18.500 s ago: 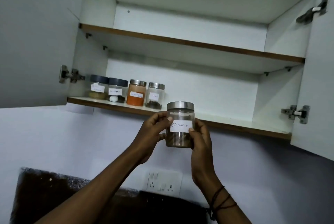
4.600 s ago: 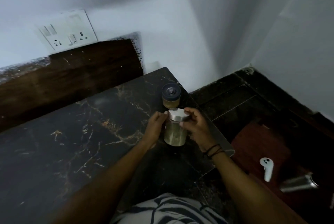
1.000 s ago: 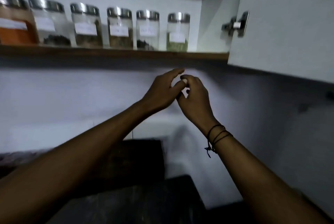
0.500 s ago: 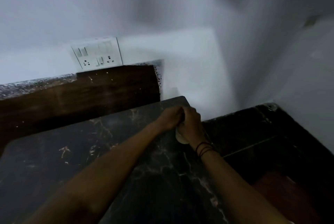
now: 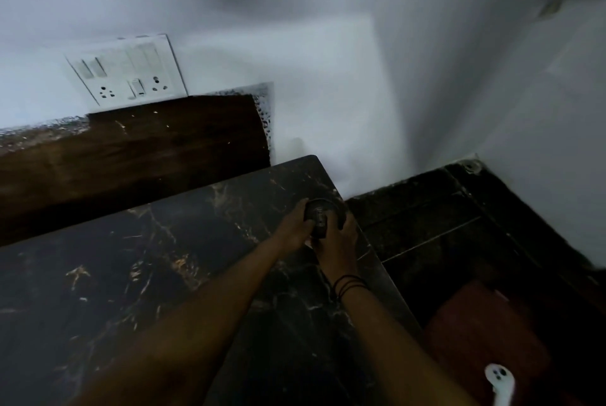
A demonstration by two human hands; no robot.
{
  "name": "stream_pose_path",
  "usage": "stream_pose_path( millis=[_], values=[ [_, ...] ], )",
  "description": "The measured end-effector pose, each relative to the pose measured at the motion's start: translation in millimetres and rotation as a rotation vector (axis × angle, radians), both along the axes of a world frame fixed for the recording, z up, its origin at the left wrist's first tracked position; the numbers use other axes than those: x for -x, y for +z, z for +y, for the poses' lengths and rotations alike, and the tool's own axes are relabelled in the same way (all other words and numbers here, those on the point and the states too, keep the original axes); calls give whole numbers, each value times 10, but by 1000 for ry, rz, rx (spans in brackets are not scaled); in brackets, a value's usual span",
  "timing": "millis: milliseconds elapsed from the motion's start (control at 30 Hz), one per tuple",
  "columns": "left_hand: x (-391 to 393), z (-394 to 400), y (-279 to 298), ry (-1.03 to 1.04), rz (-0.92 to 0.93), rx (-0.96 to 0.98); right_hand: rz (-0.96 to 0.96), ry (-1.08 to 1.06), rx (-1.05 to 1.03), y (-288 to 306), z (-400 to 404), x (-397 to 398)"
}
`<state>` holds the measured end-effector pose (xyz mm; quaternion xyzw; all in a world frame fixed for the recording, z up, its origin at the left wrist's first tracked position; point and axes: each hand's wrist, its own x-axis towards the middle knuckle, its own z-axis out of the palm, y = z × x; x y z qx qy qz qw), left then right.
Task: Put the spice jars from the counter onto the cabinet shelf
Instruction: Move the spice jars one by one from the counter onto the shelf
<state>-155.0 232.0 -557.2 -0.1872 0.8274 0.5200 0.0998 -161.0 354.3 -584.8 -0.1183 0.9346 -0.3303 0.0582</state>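
A spice jar with a dark lid (image 5: 319, 213) stands near the far right corner of the black marble counter (image 5: 137, 274). My left hand (image 5: 293, 230) wraps its left side and my right hand (image 5: 337, 241) wraps its right side, so only the lid and a little of the body show. The cabinet shelf is out of view.
A white switch and socket plate (image 5: 128, 73) sits on the wall above a dark brown backsplash (image 5: 131, 146). Right of the counter edge the dark tiled floor (image 5: 442, 225) drops away, with a reddish mat (image 5: 485, 333) and a white controller (image 5: 500, 384) on it.
One second ago my empty hands were below the shelf of jars. The view has swung down to the counter and both hands have closed around the dark-lidded jar.
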Motion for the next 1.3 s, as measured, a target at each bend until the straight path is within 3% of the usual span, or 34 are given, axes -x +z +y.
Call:
stream_pose_path(
  millis=[133,300,467,567,667,733,1033,1300],
  values=[
    [-53,-22,33,114,49,-58,-124,-36,325,43,9,44],
    [-240,-150,115,336,256,-144,-170,-86,771,175,65,4],
    [-450,-303,314,285,318,-235,-340,-195,1085,341,75,-39],
    [-547,-360,441,306,292,-438,-464,-195,1214,456,-31,-42],
    [-636,-389,553,293,228,-706,-556,-117,1267,580,-148,-136],
    [-697,-418,591,282,206,-755,-586,-80,1262,661,-190,-208],
    [-867,-498,1211,348,411,-753,-481,171,1120,1338,-313,-409],
    [-681,-618,2776,223,669,-566,-173,327,1106,2849,-376,-121]
  ],
)
